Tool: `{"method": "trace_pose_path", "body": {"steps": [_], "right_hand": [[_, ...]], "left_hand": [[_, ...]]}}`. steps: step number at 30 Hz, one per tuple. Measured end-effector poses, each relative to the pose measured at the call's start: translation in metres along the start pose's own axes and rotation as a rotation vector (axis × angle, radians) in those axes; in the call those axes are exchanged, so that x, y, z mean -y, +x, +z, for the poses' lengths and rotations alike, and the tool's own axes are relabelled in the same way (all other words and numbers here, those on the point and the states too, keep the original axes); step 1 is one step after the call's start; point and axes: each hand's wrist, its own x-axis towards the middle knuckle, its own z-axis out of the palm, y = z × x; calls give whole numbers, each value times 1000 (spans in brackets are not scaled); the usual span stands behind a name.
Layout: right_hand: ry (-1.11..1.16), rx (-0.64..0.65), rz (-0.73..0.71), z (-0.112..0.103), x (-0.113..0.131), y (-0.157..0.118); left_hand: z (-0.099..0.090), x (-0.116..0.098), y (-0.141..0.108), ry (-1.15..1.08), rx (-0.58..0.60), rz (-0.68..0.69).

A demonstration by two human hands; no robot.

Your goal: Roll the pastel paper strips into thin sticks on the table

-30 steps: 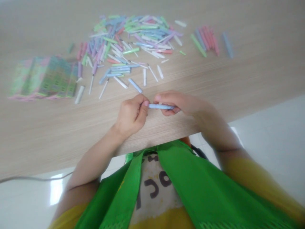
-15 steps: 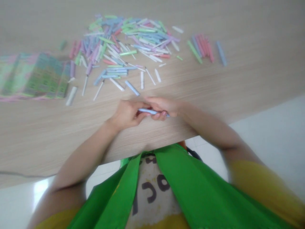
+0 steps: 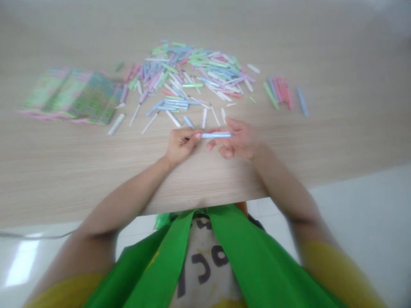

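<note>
My left grip (image 3: pixel 182 145) pinches the blue pen (image 3: pixel 216 135) near 1 end, my right grip (image 3: pixel 239 140) spread by the other, where a bump could twist it loose.

Person's left hand (image 3: pixel 181 145): thumb and fingers pinched | right hand (image 3: pixel 242 139): fingers spread, blurred | both forearms (image 3: pixel 135 192) angled inward

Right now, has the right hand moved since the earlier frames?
Yes, forward: the right hand sits farther in view from the near edge of the table and closer to a loose white piece.
</note>
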Motion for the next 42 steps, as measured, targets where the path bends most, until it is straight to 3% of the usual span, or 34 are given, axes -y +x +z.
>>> {"method": "trace_pose_path", "body": {"steps": [2,4,8,12,15,21,27,31,38,42], "right_hand": [[11,0,-148,-4,2,-4],[24,-24,-270,-5,-2,-4],[41,-86,-413,6,-27,12],[3,-279,-573,14,-53,36],[-50,-402,-664,16,-58,46],[-152,-562,-724,17,-55,45],[-203,-642,-687,15,-57,43],[-200,-752,-675,13,-61,45],[-79,-598,-765,26,-68,40],[-180,-652,-748,26,-69,37]], "left_hand": [[5,8,2,-157,-146,-153],[11,9,3,-264,-200,-241],[24,-5,-4,-337,-170,-393],[34,-20,-11,-375,-124,-452],[36,-26,-11,-449,-132,-487],[31,-26,-5,-579,-99,-534],[18,-18,-3,-657,150,-491],[15,-17,0,-603,139,-564],[18,-33,-3,-735,103,-791],[20,-34,-10,-828,125,-798]]}}
